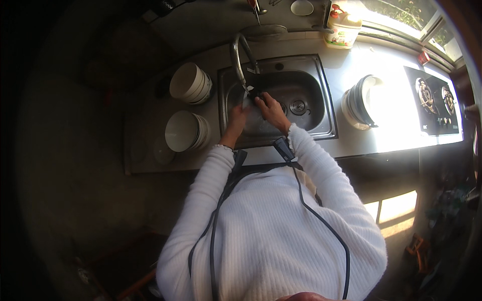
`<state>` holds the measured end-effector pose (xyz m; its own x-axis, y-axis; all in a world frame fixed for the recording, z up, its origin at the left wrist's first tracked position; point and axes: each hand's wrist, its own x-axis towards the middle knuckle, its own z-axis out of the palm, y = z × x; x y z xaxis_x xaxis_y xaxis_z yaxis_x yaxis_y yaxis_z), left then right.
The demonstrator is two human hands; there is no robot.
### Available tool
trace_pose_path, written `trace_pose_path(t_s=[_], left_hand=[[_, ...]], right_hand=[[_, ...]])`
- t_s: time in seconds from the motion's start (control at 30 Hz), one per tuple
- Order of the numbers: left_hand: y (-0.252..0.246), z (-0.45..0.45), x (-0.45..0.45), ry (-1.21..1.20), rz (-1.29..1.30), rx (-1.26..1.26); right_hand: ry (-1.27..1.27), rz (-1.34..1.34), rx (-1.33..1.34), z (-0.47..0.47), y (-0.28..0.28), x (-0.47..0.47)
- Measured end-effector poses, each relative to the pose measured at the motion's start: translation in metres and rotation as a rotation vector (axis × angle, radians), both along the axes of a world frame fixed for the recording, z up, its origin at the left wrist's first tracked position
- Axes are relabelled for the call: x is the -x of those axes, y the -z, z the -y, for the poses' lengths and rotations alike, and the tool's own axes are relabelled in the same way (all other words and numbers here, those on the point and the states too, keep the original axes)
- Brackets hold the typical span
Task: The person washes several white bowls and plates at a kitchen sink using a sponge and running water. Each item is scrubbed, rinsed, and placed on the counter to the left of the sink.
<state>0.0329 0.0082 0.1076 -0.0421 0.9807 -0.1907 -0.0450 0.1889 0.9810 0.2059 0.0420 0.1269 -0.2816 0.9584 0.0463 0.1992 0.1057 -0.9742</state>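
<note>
Both hands are over a stainless steel sink, below the curved metal faucet. My right hand is closed around a small dark object right under the spout; what it is cannot be made out. My left hand, slightly blurred, is at the sink's left side, its fingers near a pale, blurred thing below the spout. Whether it grips that thing cannot be told. The metal drain strainer shows in the basin to the right of my right hand.
Left of the sink stand a stack of bowls and another stack of white dishes. To the right are more stacked bowls and a gas hob. A pump jug stands behind, near the window. Dark cables hang over the white sweater.
</note>
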Motion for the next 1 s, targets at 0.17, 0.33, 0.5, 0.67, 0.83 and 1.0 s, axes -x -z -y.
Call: trace_pose_path(t_s=[0.17,0.33,0.5,0.67,0.83,1.0], left_hand=[[0.004,0.004,0.005,-0.034,0.011,-0.182],[-0.007,-0.002,0.023,0.164,0.028,-0.159],[-0.019,0.008,0.025,0.139,0.302,0.106],[-0.024,0.010,0.018,-0.054,0.554,0.063],[0.011,-0.007,0.008,-0.283,0.767,0.032],[0.047,-0.025,0.023,-0.129,0.039,-0.155]], right_hand=[[0.005,0.265,-0.482,0.026,-0.018,0.018],[0.263,0.185,-0.759,-0.017,-0.022,0.027],[0.069,-0.087,0.173,-0.058,0.009,0.009],[0.053,-0.614,0.571,-0.040,0.052,0.012],[0.228,-0.651,0.586,0.004,0.058,0.032],[0.042,-0.264,0.073,0.040,0.040,0.042]])
